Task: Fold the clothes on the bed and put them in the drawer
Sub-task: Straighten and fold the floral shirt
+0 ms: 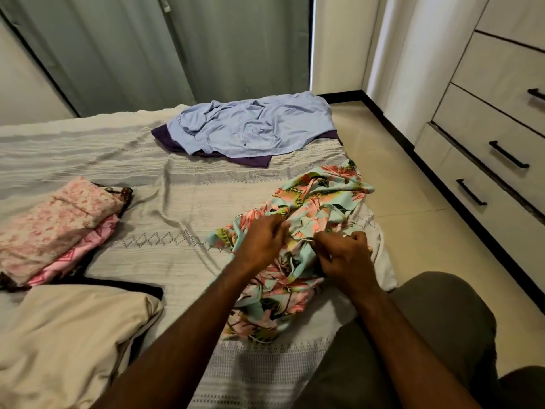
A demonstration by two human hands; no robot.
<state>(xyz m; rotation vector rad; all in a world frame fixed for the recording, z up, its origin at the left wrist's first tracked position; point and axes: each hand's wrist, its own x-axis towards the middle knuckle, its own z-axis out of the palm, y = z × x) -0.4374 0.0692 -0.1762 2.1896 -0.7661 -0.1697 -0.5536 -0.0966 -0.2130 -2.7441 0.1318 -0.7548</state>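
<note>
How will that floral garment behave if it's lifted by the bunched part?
The floral garment will probably drape limply: it lies crumpled in soft folds. It looks thin, so likely light. Both the left hand and right hand pinch it, and loose ends may trail off the bed edge.

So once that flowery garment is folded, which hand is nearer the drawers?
Probably the right hand: the drawers stand on that side. Both hands grip the floral garment now; the left hand is farther.

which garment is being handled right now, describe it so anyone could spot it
On the bed, look to its right edge, nearest the drawers. The crumpled floral garment lies there, gripped by the left hand and right hand. Only it has a mint, pink-leaf print.
</note>
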